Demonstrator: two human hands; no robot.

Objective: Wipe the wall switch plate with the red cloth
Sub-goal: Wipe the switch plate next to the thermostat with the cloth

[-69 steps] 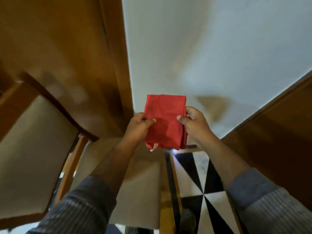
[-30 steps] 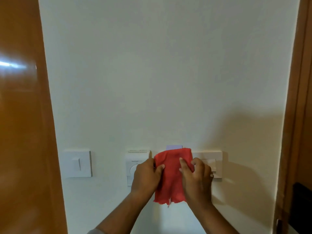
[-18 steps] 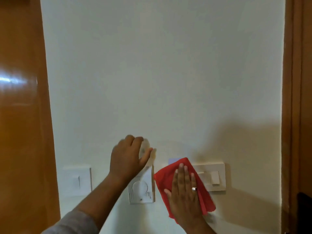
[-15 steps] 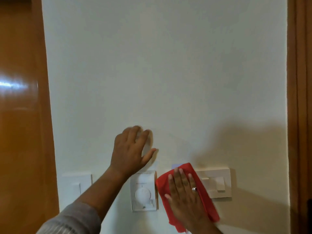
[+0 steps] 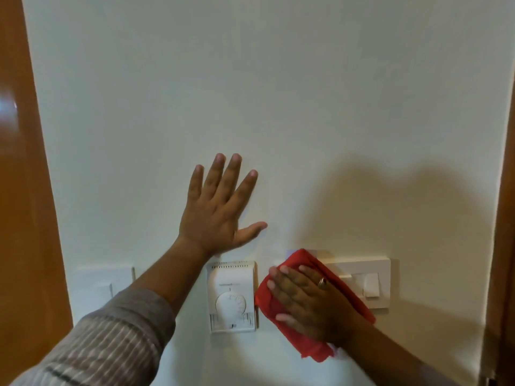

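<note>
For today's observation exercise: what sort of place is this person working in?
Probably a room indoors, in a home or hotel: a plain wall with a dial thermostat, a switch plate and wooden door frames.

right hand [image 5: 309, 302] presses red cloth [image 5: 281, 316] flat over switch plate [image 5: 362, 277]; left hand [image 5: 220, 210] splayed on wall [image 5: 250, 79].

Soft red cloth [image 5: 295, 263], smooth plastic switch plate [image 5: 362, 274], matt painted wall [image 5: 250, 93], glossy wooden door [image 5: 25, 190].

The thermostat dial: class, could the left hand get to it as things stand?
Probably yes. The left hand lies flat on the wall just above the thermostat, holding nothing, and the dial is uncovered.
</note>
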